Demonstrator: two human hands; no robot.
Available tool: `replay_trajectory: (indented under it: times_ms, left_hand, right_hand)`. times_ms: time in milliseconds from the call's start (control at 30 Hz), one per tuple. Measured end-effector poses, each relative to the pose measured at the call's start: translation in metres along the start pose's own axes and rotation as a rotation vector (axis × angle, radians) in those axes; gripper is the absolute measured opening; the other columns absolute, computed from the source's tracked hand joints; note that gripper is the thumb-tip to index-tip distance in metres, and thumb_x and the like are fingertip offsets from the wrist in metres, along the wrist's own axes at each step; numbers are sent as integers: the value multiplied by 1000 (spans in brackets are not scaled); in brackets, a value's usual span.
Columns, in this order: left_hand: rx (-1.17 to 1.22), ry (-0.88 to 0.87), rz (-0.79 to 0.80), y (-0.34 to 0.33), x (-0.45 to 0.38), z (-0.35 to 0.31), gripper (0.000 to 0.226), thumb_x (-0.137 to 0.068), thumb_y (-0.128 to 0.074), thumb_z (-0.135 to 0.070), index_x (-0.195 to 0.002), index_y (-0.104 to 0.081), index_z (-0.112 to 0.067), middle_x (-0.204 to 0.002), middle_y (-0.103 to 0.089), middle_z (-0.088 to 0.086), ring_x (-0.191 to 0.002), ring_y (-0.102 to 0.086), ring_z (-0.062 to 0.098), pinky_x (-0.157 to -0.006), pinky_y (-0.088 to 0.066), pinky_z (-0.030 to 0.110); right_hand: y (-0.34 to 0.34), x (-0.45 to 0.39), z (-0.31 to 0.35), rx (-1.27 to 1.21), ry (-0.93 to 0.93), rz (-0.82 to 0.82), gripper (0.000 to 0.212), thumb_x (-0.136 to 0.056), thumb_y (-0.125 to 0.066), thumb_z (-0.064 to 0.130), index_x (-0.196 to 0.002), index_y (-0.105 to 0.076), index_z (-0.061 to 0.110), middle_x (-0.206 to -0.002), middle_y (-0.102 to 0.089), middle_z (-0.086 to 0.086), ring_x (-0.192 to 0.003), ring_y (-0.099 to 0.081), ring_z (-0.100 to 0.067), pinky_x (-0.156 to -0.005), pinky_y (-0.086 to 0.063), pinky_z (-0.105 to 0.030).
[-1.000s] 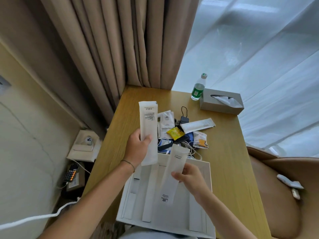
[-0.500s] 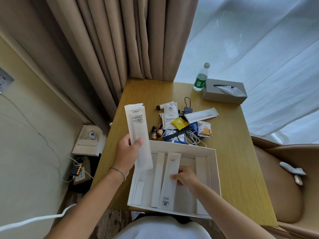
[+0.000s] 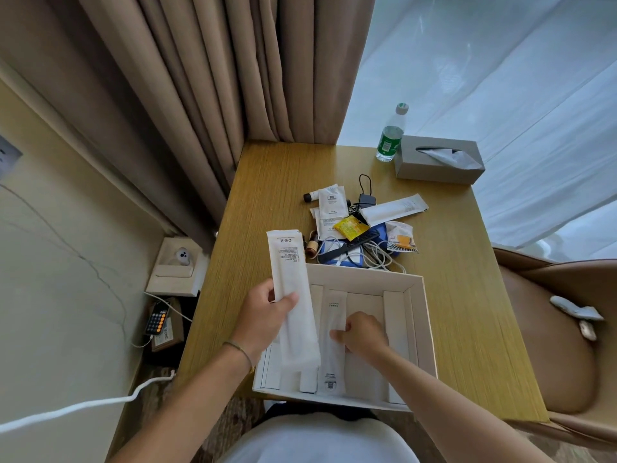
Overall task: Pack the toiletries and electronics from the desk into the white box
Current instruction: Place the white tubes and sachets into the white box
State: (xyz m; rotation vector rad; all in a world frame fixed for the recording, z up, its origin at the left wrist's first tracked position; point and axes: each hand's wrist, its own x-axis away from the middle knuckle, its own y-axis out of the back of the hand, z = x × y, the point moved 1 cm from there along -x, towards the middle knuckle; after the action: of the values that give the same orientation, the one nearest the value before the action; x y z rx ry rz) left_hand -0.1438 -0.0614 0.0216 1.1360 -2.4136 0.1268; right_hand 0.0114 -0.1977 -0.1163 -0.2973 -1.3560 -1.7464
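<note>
The white box (image 3: 417,305) lies open at the desk's near edge, with white dividers inside. My left hand (image 3: 263,320) grips a long white packet (image 3: 290,279) that slants over the box's left side. My right hand (image 3: 362,334) is inside the box, fingers pinched on a second long white packet (image 3: 332,362) that lies flat on the box floor. Behind the box sits a pile of toiletries and electronics (image 3: 354,228): white sachets, a yellow sachet, a black comb, small bottles, a black charger, white cables and another long white packet (image 3: 394,208).
A water bottle (image 3: 390,135) and a grey tissue box (image 3: 439,160) stand at the desk's far right. Curtains hang behind the desk. A brown chair (image 3: 551,329) is at the right. On the floor at the left lie a phone (image 3: 157,317) and a white cable.
My right hand has lowered its packet from upright to flat on the box floor. My left hand has carried its packet down and right, over the box's left side.
</note>
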Motion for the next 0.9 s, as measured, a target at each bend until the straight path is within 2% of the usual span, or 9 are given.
replay_trajectory:
  times_ms: [100, 167, 267, 333, 400, 500, 567, 767, 900]
  left_hand:
    - [-23, 29, 66, -15, 1, 3, 17, -93, -66, -9, -101, -70, -23, -98, -77, -4, -92, -74, 15, -77, -61, 33]
    - [-46, 73, 111, -25, 2, 6, 17, -91, -68, -8, -106, -71, -17, -102, -77, 1, -95, -74, 20, -83, -61, 40]
    - [-88, 157, 176, -38, 4, 14, 22, -88, -73, -15, -110, -71, -15, -103, -77, 2, -95, -74, 22, -87, -60, 45]
    - [-131, 198, 211, -46, 6, 20, 26, -86, -75, -20, -111, -70, -17, -103, -77, 1, -94, -74, 21, -87, -60, 43]
    - [-145, 235, 227, -54, 6, 27, 25, -86, -76, -22, -110, -69, -19, -103, -76, 1, -93, -74, 20, -82, -61, 38]
    - [-170, 288, 243, -68, 3, 33, 17, -86, -75, -22, -101, -67, -24, -97, -75, -2, -85, -73, 15, -63, -58, 24]
    - [-183, 326, 241, -77, -3, 38, 16, -87, -75, -20, -100, -66, -22, -96, -75, -1, -83, -73, 15, -60, -57, 24]
    - [-269, 402, 179, -102, -30, 64, 21, -91, -66, -11, -111, -66, -12, -111, -72, 12, -100, -70, 32, -89, -59, 47]
    - [-362, 384, 170, -116, -43, 83, 25, -90, -51, 1, -105, -69, -6, -113, -70, 20, -104, -67, 37, -92, -56, 49]
  right_hand:
    - [3, 3, 1, 146, 31, -31, 39, -82, -66, 60, -70, -54, 25, -70, -55, 9, -67, -54, -16, -52, -36, -27]
    - [9, 7, 4, 161, 36, -46, 35, -85, -63, 56, -78, -58, 23, -77, -58, 5, -72, -55, -19, -56, -38, -28]
    - [26, 15, 1, 4, 38, -116, 27, -89, -62, 40, -73, -63, 19, -73, -65, 2, -68, -59, -18, -53, -41, -26]
    - [41, 23, -3, -130, 41, -161, 21, -88, -59, 29, -74, -68, 16, -69, -67, 1, -68, -63, -19, -58, -48, -30]
    - [57, 33, -7, -218, 46, -196, 17, -88, -58, 23, -79, -71, 18, -67, -68, 3, -68, -66, -19, -60, -52, -32]
    - [76, 45, -11, -305, 54, -242, 15, -89, -60, 21, -82, -73, 19, -68, -70, 2, -70, -68, -19, -63, -53, -33]
    - [83, 51, -10, -386, 55, -248, 16, -89, -60, 19, -82, -73, 16, -70, -70, -1, -72, -68, -22, -68, -55, -37]
    - [87, 63, -6, -460, 94, -241, 15, -93, -60, 20, -87, -73, 16, -72, -69, -1, -72, -67, -20, -69, -56, -38]
    - [90, 67, -10, -498, 119, -241, 15, -94, -60, 21, -87, -73, 16, -70, -67, 2, -68, -62, -16, -65, -53, -36]
